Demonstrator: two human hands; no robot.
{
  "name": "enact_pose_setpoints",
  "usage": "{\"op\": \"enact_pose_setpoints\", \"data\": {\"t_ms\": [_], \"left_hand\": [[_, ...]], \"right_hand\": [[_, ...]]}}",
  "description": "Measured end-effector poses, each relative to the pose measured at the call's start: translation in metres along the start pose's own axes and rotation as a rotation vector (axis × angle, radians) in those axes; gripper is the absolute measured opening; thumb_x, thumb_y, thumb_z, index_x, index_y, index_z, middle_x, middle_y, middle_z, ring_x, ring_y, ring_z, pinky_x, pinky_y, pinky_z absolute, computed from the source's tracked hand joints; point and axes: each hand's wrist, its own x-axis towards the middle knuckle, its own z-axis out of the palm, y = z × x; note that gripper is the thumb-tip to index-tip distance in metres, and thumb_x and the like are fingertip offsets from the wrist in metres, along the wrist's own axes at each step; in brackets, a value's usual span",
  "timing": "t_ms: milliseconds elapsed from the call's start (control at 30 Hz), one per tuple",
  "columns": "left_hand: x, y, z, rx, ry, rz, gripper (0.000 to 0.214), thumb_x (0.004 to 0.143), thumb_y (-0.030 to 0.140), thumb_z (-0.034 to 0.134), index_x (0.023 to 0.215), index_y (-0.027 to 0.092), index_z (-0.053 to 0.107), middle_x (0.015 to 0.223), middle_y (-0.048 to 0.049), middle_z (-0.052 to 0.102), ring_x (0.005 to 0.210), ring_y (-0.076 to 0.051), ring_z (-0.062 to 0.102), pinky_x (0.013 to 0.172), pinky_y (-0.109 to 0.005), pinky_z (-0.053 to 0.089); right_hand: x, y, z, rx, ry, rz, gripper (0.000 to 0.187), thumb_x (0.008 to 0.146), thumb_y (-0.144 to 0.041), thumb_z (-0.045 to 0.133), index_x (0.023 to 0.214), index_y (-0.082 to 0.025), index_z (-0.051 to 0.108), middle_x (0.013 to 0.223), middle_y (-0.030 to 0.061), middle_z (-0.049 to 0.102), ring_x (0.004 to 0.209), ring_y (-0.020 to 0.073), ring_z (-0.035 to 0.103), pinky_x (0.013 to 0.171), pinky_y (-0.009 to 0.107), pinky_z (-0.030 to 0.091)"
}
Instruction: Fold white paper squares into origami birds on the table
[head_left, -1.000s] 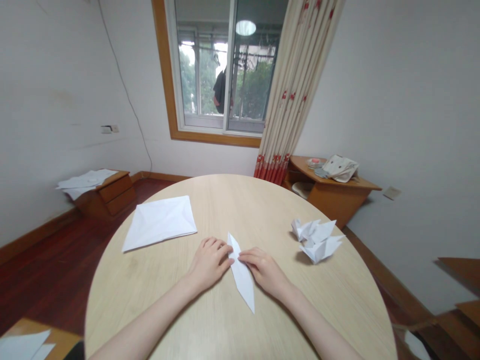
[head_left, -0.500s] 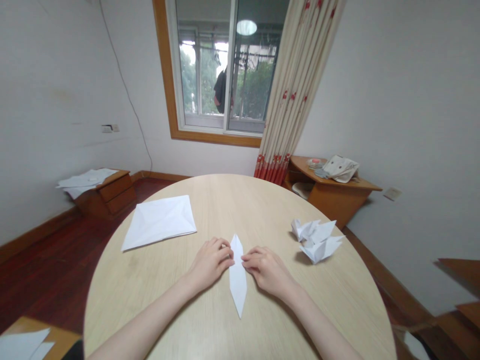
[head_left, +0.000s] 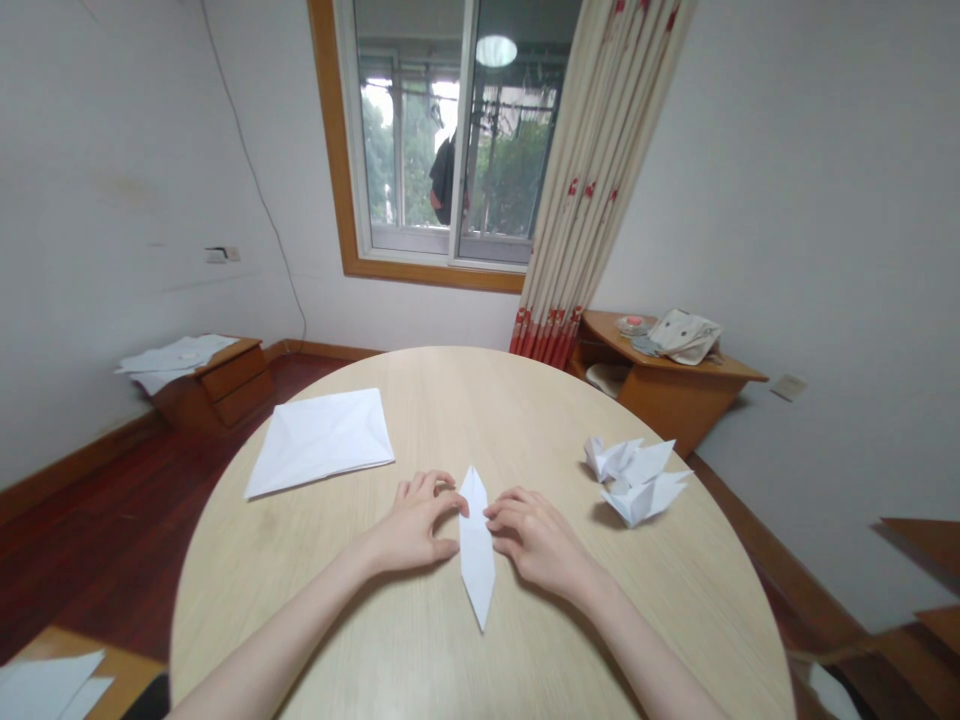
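Note:
On the table in front of me lies a narrow strip of folded white paper (head_left: pixel 477 550), pointed at both ends, with a crease down its upper part. My left hand (head_left: pixel 415 525) is at its left side, thumb and forefinger spread apart, with the forefinger tip on the paper's edge. Along the right edge rest the bent fingertips of my right hand (head_left: pixel 536 540), slightly apart and not closed round the paper. Off to the right sit several folded white paper shapes (head_left: pixel 637 485) with pointed tips, bunched together.
A stack of white paper sheets (head_left: pixel 322 440) lies at the left of the round wooden table (head_left: pixel 480 390). Beyond it stand a low drawer cabinet (head_left: pixel 225 380) with papers on top and, at the right, a corner cabinet (head_left: pixel 667 400) bearing a cloth bag (head_left: pixel 686 337).
My left thumb has come away from the forefinger and dropped lower, opening the hand. My right fingers have loosened a little at the paper's edge. The folded paper stays in place.

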Motion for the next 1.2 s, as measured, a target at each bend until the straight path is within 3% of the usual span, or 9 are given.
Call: {"op": "enact_pose_setpoints", "data": {"t_ms": [267,533,867,1200], "left_hand": [[0.001,-0.004,-0.001,-0.016,0.001,0.006,0.027,0.077,0.035,0.069,0.103,0.029,0.065,0.125,-0.0060,0.044,0.119,-0.031,0.039,0.100,-0.051,0.028],[0.004,-0.004,0.008,-0.075,0.079,-0.035,0.019,0.085,0.040,0.061,0.094,0.025,0.068,0.121,-0.0066,0.048,0.117,-0.029,0.041,0.101,-0.050,0.030],[0.009,-0.008,0.023,-0.085,0.185,-0.083,0.006,0.085,0.026,0.061,0.085,0.021,0.066,0.116,-0.0053,0.053,0.112,-0.027,0.046,0.094,-0.047,0.035],[0.011,-0.003,0.033,-0.016,0.250,-0.130,0.012,0.086,0.030,0.063,0.080,0.020,0.063,0.111,-0.0028,0.056,0.109,-0.026,0.046,0.088,-0.044,0.032]], "right_hand": [[0.001,0.005,-0.001,0.025,-0.003,-0.025,0.015,0.080,-0.010,0.064,0.083,-0.022,0.074,0.097,0.0033,0.073,0.098,0.0217,0.058,0.089,0.038,0.044],[0.003,0.009,0.004,0.064,0.052,-0.004,0.017,0.085,-0.010,0.058,0.081,-0.020,0.070,0.090,0.0042,0.070,0.093,0.0194,0.058,0.086,0.033,0.044],[0.005,0.012,0.020,0.067,0.170,0.060,0.014,0.086,-0.014,0.053,0.077,-0.019,0.062,0.093,0.0059,0.066,0.094,0.0205,0.056,0.086,0.036,0.044],[0.006,0.015,0.034,0.095,0.225,0.114,0.013,0.087,-0.016,0.052,0.075,-0.020,0.053,0.093,0.0057,0.060,0.094,0.0212,0.053,0.085,0.037,0.043]]}}
